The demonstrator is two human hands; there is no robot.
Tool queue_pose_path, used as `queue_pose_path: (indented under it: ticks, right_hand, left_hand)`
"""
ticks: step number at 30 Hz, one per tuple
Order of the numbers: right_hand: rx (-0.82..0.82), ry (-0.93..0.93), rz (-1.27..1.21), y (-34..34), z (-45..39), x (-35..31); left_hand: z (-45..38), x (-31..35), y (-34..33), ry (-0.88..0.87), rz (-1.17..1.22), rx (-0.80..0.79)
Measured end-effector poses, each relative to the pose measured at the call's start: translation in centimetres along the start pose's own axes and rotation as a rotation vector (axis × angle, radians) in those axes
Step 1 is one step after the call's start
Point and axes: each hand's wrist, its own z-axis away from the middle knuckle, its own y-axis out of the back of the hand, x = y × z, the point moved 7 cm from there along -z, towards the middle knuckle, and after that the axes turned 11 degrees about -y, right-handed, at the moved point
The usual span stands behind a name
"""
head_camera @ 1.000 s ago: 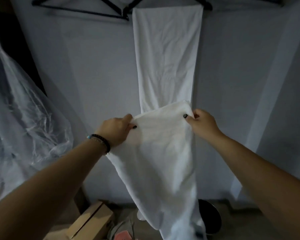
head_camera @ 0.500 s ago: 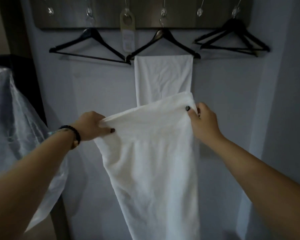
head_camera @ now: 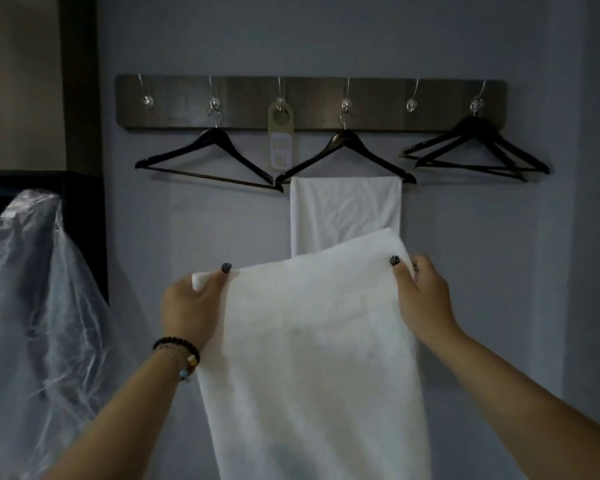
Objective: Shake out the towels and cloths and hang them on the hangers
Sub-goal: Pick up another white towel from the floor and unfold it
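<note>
Matt white cloth towel (head_camera: 312, 358); glossy black hangers (head_camera: 208, 161); shiny metal hooks (head_camera: 345, 105).

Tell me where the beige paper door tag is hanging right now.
In the head view, the beige paper door tag hangs from the middle-left hook of the dark wooden hook rail, between the empty black hanger and the towel-bearing black hanger.

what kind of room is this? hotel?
Likely a hotel room entry or closet nook, though not certain. A wall rack with hooks holds black hangers, and a door-knob tag hangs from one hook. White towels fit that too: one already hung, another held in both hands.
</note>
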Motion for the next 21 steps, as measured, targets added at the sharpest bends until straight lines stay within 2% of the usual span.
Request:
queue_pose_path:
  ticks: [3,7,9,13,14,16,18,21]
  right_hand:
    - [0.020,0.046,0.001,-0.8,-1.1,-1.9]
    - [0.026,0.043,-0.024,-3.1,-1.5,-2.3]
    - [0.018,-0.002,-0.042,-4.8,-1.6,-1.7]
    - [-0.054,-0.076,-0.039,-9.4,-2.3,-1.4]
    - [-0.085,-0.069,-0.027,-10.6,-2.5,-1.6]
    - [-0.144,-0.033,0.001,-13.0,-2.9,-2.2]
    - [-0.171,0.005,0.032,-15.0,-3.5,-2.7]
    - [-0.192,0.015,0.093,-17.2,-5.2,-2.2]
  left_hand:
    - [-3.4,2.0,1.8,-0.023,0.115,0.094]
    - [-4.5,1.6,2.9,-0.063,0.199,0.041]
    - [-3.8,-0.1,3.2,0.002,0.294,-0.030]
    - [-2.1,-5.4,2.6,0.308,0.610,-0.345]
    - [-2.1,-6.8,3.0,0.339,0.604,-0.355]
    - [-2.8,-8.7,4.2,0.325,0.561,-0.279]
    - [-4.0,-9.3,5.2,0.250,0.485,-0.201]
    - [-5.8,-8.7,5.2,0.093,0.317,-0.211]
